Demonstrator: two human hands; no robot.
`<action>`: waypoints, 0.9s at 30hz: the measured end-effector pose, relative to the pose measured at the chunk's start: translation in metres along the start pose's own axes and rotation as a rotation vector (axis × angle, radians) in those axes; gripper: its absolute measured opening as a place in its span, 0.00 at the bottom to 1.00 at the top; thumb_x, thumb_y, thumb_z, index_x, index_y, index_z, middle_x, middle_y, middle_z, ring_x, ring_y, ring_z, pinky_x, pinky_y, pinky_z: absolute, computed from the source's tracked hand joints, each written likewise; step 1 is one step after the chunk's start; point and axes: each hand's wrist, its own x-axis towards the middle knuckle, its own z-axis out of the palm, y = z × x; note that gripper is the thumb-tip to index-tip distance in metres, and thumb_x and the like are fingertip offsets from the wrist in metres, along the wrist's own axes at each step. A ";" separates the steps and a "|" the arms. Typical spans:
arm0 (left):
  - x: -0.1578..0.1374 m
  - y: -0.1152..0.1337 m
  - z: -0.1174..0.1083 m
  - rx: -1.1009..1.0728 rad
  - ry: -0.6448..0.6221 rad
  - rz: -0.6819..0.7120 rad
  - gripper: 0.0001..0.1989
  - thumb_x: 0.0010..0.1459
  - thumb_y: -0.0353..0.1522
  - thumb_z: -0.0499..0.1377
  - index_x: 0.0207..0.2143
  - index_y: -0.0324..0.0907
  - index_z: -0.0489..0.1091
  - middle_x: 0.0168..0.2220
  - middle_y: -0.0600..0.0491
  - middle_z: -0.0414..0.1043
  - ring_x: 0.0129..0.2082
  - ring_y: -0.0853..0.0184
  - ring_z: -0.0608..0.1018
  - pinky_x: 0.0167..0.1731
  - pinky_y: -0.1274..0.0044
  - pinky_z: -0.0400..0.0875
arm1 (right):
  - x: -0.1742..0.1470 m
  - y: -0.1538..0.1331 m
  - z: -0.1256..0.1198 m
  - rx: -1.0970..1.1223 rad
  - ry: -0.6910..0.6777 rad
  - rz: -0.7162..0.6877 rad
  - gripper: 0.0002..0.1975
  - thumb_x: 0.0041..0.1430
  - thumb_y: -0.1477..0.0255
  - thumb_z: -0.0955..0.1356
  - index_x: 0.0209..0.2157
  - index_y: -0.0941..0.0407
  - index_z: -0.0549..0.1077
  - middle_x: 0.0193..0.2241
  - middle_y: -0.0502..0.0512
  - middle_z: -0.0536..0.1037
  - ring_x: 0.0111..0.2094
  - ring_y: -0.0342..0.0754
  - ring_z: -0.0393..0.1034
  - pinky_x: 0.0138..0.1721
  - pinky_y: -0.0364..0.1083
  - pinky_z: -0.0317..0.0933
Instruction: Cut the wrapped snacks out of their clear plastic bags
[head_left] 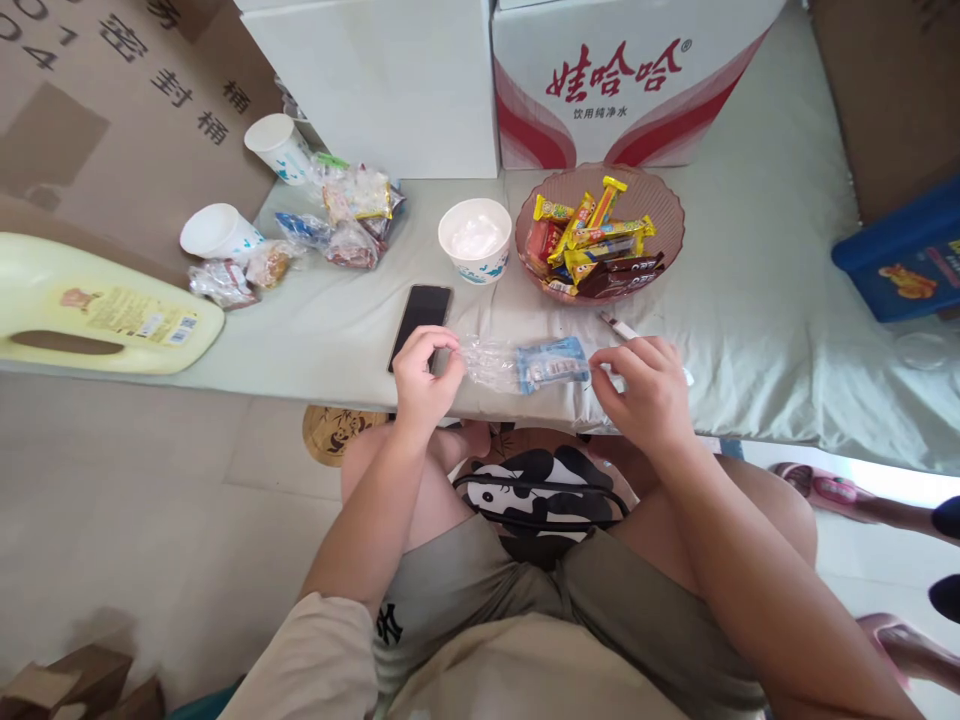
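Note:
My left hand (426, 382) is closed in a pinch on the left end of a clear plastic bag (491, 362). At the bag's other end, a small blue packet (553, 362) shows, and my right hand (646, 392) pinches its right edge. The bag is stretched level between both hands, just above the cloth-covered surface (750, 340). A black phone (421, 308) lies partly behind my left hand. Beyond my right fingers rests a slim white-handled tool (616, 325), its lower part hidden by the hand.
A paper bowl (475, 266) with clear plastic inside and a pink bowl (677, 225) of wrapped snacks stand ahead. To the left are paper cups (276, 148), wrapped snacks (356, 205) and a yellow jug (142, 310). White boxes (382, 90) line the back; a blue container (900, 255) is right.

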 end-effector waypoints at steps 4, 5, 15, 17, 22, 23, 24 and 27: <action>-0.004 0.003 -0.002 -0.062 0.005 0.000 0.04 0.64 0.29 0.58 0.36 0.44 0.72 0.39 0.51 0.79 0.44 0.65 0.82 0.50 0.68 0.77 | -0.003 -0.002 -0.006 -0.069 0.058 0.005 0.10 0.68 0.74 0.66 0.32 0.53 0.76 0.26 0.53 0.75 0.33 0.50 0.68 0.39 0.49 0.58; -0.004 0.004 -0.002 -0.074 -0.003 0.002 0.04 0.66 0.31 0.58 0.37 0.44 0.72 0.40 0.50 0.80 0.47 0.64 0.82 0.52 0.66 0.77 | -0.003 -0.002 -0.007 -0.075 0.060 0.006 0.10 0.68 0.74 0.66 0.32 0.53 0.76 0.27 0.53 0.76 0.33 0.50 0.68 0.39 0.49 0.57; -0.014 0.013 -0.029 -0.005 -0.059 0.015 0.05 0.70 0.35 0.56 0.40 0.45 0.70 0.38 0.50 0.81 0.46 0.64 0.84 0.48 0.69 0.79 | -0.017 0.011 -0.019 -0.040 -0.259 0.013 0.08 0.68 0.65 0.68 0.40 0.52 0.79 0.28 0.52 0.79 0.36 0.52 0.71 0.40 0.50 0.53; -0.015 0.012 -0.033 0.062 -0.105 0.045 0.05 0.70 0.33 0.55 0.39 0.45 0.71 0.39 0.50 0.82 0.45 0.64 0.84 0.48 0.69 0.79 | -0.015 0.010 -0.021 -0.121 -0.192 0.061 0.10 0.69 0.65 0.67 0.36 0.52 0.79 0.30 0.55 0.80 0.38 0.54 0.71 0.42 0.51 0.54; -0.012 0.023 -0.035 0.223 -0.205 0.257 0.07 0.64 0.27 0.56 0.36 0.46 0.73 0.36 0.52 0.83 0.43 0.63 0.84 0.48 0.67 0.78 | -0.014 0.010 -0.025 -0.210 -0.054 0.234 0.11 0.68 0.67 0.66 0.32 0.53 0.76 0.41 0.59 0.83 0.57 0.63 0.69 0.56 0.61 0.51; -0.012 0.027 -0.035 0.235 -0.216 0.286 0.07 0.62 0.27 0.57 0.34 0.46 0.73 0.35 0.52 0.83 0.40 0.63 0.84 0.46 0.68 0.78 | -0.016 0.013 -0.027 -0.192 -0.085 0.246 0.11 0.67 0.65 0.67 0.31 0.53 0.75 0.43 0.60 0.83 0.60 0.66 0.67 0.57 0.64 0.50; -0.012 0.031 -0.035 0.235 -0.242 0.292 0.06 0.60 0.27 0.58 0.32 0.46 0.73 0.32 0.53 0.82 0.36 0.63 0.83 0.42 0.69 0.77 | -0.020 0.015 -0.029 -0.172 -0.126 0.249 0.11 0.65 0.63 0.68 0.30 0.53 0.74 0.45 0.60 0.83 0.61 0.68 0.65 0.58 0.66 0.50; -0.013 0.042 -0.035 0.134 -0.497 0.141 0.05 0.56 0.30 0.59 0.28 0.45 0.73 0.21 0.57 0.75 0.21 0.69 0.75 0.27 0.75 0.70 | -0.029 0.020 -0.039 -0.115 -0.200 0.212 0.14 0.62 0.59 0.70 0.28 0.53 0.75 0.50 0.61 0.81 0.64 0.73 0.62 0.58 0.70 0.52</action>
